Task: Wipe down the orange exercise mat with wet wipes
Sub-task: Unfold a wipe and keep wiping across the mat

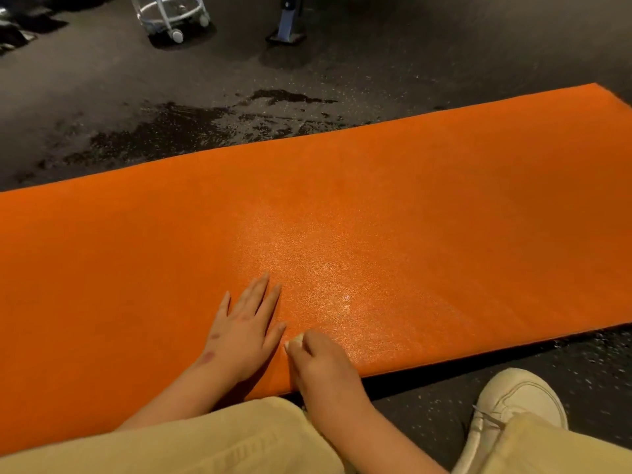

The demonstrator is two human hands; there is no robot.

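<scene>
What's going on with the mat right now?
A person crouches at the near edge of the orange mat. The left hand lies flat on it, while the right hand grips a bunched white wipe against the mat beside it. The patch just ahead glistens; the floor beyond shows dark wet-looking marks.

There is one orange mat (pixel 410 200). On it are one left hand (pixel 244 333) and one right hand (pixel 321 364), two in all. One small white wipe (pixel 294 340) shows at the right hand's fingertips. There are one white shoe (pixel 513 405) and two tan trouser legs (pixel 205 439). Farther off stand one wheeled frame (pixel 171 12), with two of its wheels (pixel 177 35) in sight, and one blue post (pixel 289 18). One ragged wet patch (pixel 171 131) shows beyond the mat.
</scene>
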